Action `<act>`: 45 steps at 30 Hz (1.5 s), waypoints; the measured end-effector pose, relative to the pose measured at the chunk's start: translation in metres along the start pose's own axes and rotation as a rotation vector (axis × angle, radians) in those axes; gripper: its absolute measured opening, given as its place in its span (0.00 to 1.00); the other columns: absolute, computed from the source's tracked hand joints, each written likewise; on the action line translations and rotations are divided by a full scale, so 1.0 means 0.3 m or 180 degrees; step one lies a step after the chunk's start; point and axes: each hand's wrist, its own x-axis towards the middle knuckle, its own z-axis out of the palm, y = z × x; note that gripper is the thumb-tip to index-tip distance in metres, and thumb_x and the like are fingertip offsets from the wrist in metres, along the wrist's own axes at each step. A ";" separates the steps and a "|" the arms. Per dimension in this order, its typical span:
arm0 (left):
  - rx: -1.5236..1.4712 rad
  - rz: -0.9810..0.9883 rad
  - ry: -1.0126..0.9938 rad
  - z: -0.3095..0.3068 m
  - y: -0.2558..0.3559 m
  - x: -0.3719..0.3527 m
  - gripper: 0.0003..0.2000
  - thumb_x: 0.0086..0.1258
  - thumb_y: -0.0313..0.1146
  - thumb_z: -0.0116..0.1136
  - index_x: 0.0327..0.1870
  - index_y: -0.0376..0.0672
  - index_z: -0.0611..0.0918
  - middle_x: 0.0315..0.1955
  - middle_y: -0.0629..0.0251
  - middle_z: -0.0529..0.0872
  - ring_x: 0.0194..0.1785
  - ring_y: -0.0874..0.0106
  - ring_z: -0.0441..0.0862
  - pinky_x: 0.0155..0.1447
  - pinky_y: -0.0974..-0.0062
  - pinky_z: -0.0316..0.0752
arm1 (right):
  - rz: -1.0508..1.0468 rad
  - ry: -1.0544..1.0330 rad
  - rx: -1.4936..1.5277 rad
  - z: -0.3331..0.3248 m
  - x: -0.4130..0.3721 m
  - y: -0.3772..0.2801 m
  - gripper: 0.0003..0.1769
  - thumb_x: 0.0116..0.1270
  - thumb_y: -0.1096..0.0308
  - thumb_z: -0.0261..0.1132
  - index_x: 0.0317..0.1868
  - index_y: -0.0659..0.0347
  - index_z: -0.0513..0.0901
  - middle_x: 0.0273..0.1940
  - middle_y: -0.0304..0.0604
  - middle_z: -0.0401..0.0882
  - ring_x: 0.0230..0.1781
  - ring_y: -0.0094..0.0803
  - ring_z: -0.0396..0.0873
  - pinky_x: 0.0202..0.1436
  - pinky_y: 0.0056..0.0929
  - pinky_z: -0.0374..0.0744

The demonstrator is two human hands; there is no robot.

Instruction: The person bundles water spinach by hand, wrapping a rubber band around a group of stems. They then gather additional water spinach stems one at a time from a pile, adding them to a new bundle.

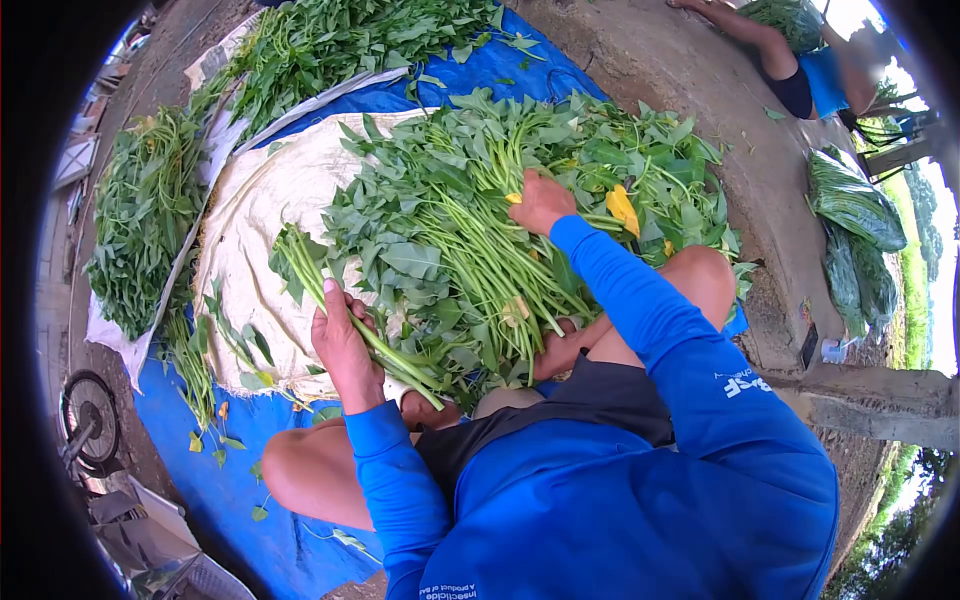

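A small bunch of water spinach (pixel 300 258) is in my left hand (pixel 343 335), its thick pale green stems slanting down past my palm. My thumb presses on top of the stems and the fingers curl round them. My right hand (pixel 545 203) reaches into the large heap of water spinach (pixel 470 235) in front of me, with its fingers closed at the stems. A bit of yellow leaf shows at those fingertips, and the exact grip is partly hidden. Beside that wrist lies a larger yellow leaf (pixel 622 209).
A cream sack cloth (pixel 270 200) lies under the heap, over a blue tarp (pixel 190 420). More greens (pixel 150 215) are piled at the left and the far side (pixel 330 50). Bagged greens (pixel 855 200) rest at right, near another person's leg (pixel 750 35). A wheel (pixel 90 422) stands at left.
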 end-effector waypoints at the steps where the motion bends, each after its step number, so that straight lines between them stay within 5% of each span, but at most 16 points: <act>1: -0.0020 -0.0010 0.0043 0.003 0.015 -0.005 0.19 0.84 0.51 0.64 0.33 0.50 0.77 0.21 0.74 0.76 0.21 0.82 0.71 0.25 0.82 0.66 | -0.0114 0.0090 -0.0012 -0.025 -0.055 -0.013 0.39 0.64 0.55 0.74 0.69 0.71 0.75 0.61 0.65 0.85 0.60 0.58 0.87 0.62 0.57 0.84; 5: -0.0086 -0.0016 -0.0003 0.028 0.034 0.012 0.19 0.84 0.50 0.64 0.33 0.49 0.77 0.21 0.73 0.77 0.21 0.82 0.71 0.24 0.83 0.66 | -0.0434 0.0032 -0.0181 -0.018 -0.347 -0.075 0.48 0.64 0.45 0.76 0.72 0.73 0.72 0.70 0.69 0.75 0.68 0.65 0.78 0.67 0.59 0.80; 8: -0.0075 -0.0042 -0.0027 0.058 0.041 0.003 0.18 0.84 0.49 0.65 0.34 0.49 0.77 0.22 0.73 0.77 0.21 0.83 0.70 0.24 0.84 0.65 | -0.0256 -0.0123 0.0712 0.296 -0.337 0.103 0.48 0.70 0.37 0.70 0.76 0.67 0.74 0.77 0.66 0.65 0.72 0.65 0.72 0.73 0.59 0.74; 11: -0.0007 -0.0057 -0.0134 0.066 0.018 0.001 0.18 0.84 0.48 0.65 0.34 0.49 0.78 0.22 0.73 0.77 0.21 0.83 0.70 0.24 0.84 0.65 | 0.0326 0.0041 0.0324 0.160 -0.404 -0.002 0.42 0.77 0.34 0.62 0.76 0.58 0.79 0.81 0.62 0.60 0.71 0.65 0.72 0.77 0.56 0.70; 12: -0.0033 -0.0074 -0.0148 0.073 0.014 -0.001 0.17 0.84 0.48 0.65 0.34 0.49 0.78 0.21 0.73 0.77 0.20 0.83 0.70 0.24 0.84 0.65 | 0.0246 0.0721 0.0181 0.163 -0.400 -0.013 0.35 0.79 0.35 0.58 0.63 0.57 0.90 0.74 0.62 0.73 0.69 0.60 0.75 0.77 0.51 0.68; 15: 0.0114 -0.0026 -0.0290 0.080 -0.011 0.006 0.19 0.83 0.52 0.64 0.35 0.49 0.77 0.22 0.73 0.78 0.21 0.82 0.73 0.23 0.82 0.66 | -0.0103 0.0858 0.1204 0.103 -0.255 0.015 0.31 0.79 0.39 0.61 0.50 0.61 0.93 0.57 0.60 0.87 0.66 0.57 0.78 0.73 0.48 0.72; 16: 0.0151 -0.0018 -0.0347 0.082 -0.015 0.001 0.19 0.83 0.52 0.64 0.35 0.49 0.77 0.22 0.73 0.78 0.21 0.82 0.72 0.23 0.82 0.66 | -0.0102 0.1440 0.1598 0.190 -0.152 0.056 0.26 0.76 0.45 0.67 0.43 0.62 0.93 0.44 0.56 0.92 0.57 0.56 0.84 0.66 0.46 0.79; 19: 0.0271 -0.0040 -0.0359 0.094 -0.015 -0.022 0.19 0.84 0.52 0.64 0.35 0.49 0.77 0.22 0.73 0.78 0.20 0.82 0.72 0.22 0.82 0.65 | 0.0429 0.0579 0.2103 0.218 -0.017 0.058 0.20 0.72 0.52 0.73 0.45 0.63 0.93 0.46 0.55 0.93 0.49 0.56 0.88 0.58 0.46 0.83; 23: 0.0266 -0.0090 -0.0378 0.059 -0.009 -0.027 0.19 0.84 0.51 0.64 0.33 0.49 0.78 0.21 0.73 0.78 0.20 0.82 0.71 0.24 0.82 0.65 | 0.0557 0.0471 0.2638 0.199 0.030 0.081 0.16 0.67 0.62 0.77 0.45 0.67 0.93 0.43 0.53 0.94 0.44 0.42 0.90 0.54 0.42 0.85; 24: 0.0265 -0.0103 -0.0362 0.047 -0.009 -0.026 0.20 0.84 0.51 0.63 0.33 0.49 0.78 0.21 0.72 0.78 0.20 0.82 0.71 0.24 0.82 0.65 | 0.0564 -0.0021 0.2715 0.170 0.046 0.105 0.15 0.69 0.62 0.76 0.49 0.64 0.92 0.39 0.44 0.91 0.38 0.34 0.86 0.48 0.38 0.84; 28: 0.0186 -0.0087 -0.0372 0.048 -0.005 -0.031 0.20 0.85 0.51 0.63 0.32 0.49 0.78 0.21 0.72 0.78 0.20 0.82 0.71 0.24 0.82 0.65 | 0.0675 -0.0228 0.3648 -0.078 -0.093 0.055 0.17 0.76 0.61 0.72 0.61 0.56 0.84 0.41 0.30 0.81 0.36 0.21 0.78 0.41 0.26 0.79; 35: 0.0105 0.0044 -0.0451 0.056 0.012 -0.038 0.19 0.84 0.51 0.63 0.33 0.50 0.78 0.22 0.73 0.78 0.19 0.83 0.71 0.22 0.83 0.64 | -0.0340 -0.0194 0.4218 -0.356 -0.259 0.017 0.10 0.80 0.62 0.70 0.57 0.50 0.85 0.43 0.27 0.85 0.40 0.18 0.81 0.45 0.24 0.82; 45: 0.0066 0.0064 -0.0722 0.077 0.005 -0.058 0.18 0.86 0.50 0.62 0.34 0.51 0.77 0.22 0.74 0.77 0.20 0.83 0.69 0.23 0.83 0.63 | -0.0407 0.0097 0.3666 -0.488 -0.138 0.057 0.10 0.79 0.61 0.71 0.55 0.52 0.83 0.41 0.28 0.85 0.41 0.20 0.82 0.48 0.26 0.81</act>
